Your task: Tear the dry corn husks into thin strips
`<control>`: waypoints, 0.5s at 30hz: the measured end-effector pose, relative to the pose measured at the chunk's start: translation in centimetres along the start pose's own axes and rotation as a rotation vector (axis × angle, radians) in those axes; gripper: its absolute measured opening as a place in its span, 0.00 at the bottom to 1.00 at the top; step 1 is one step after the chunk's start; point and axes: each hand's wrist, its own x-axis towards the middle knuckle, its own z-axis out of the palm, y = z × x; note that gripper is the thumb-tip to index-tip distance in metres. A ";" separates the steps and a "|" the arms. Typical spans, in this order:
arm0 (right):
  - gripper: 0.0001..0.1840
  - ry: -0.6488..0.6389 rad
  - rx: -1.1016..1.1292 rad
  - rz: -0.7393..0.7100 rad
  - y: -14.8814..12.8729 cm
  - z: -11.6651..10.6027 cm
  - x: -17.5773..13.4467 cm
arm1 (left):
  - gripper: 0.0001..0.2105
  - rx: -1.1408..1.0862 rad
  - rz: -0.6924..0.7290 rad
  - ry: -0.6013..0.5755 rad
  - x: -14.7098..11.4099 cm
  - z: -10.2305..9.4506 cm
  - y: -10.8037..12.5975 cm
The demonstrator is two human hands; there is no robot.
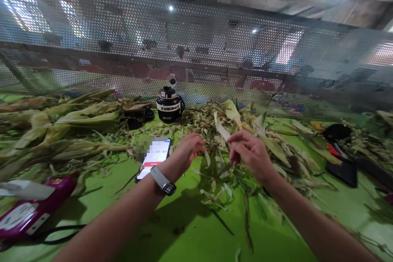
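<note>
Pinching a pale husk strip [221, 128] between thumb and fingers of the right hand [251, 153], with the free end projecting up and away. Holding the left hand [186, 154] near but apart, with fingers curled; cannot tell whether gripping anything. Below and between both hands, loose husk shreds [213, 199] on a green work surface [190, 241]. On the left wrist, a watch [162, 180]. Just left of that wrist, a lit phone [159, 146]. Farther back, before a perforated panel [202, 20], a black bottle [169, 114] marked ENERGY. At left, larger husks [89, 120] and a purple device [59, 192].
</note>
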 end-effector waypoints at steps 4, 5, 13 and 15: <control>0.06 -0.063 -0.039 0.017 0.6 0.9 -0.1 | 0.10 0.065 -0.079 -0.293 -1.5 0.6 -0.3; 0.06 -0.086 -0.048 0.021 0.8 1.1 -0.2 | 0.11 0.086 -0.050 -0.384 -1.8 0.6 -0.4; 0.16 -0.378 -0.214 -0.118 0.8 -0.3 -0.3 | 0.10 0.151 0.003 -0.488 -2.0 -0.2 0.0; 0.21 -0.416 -0.336 -0.248 0.4 -1.2 0.1 | 0.10 0.158 -0.011 -0.519 -2.0 -0.3 0.3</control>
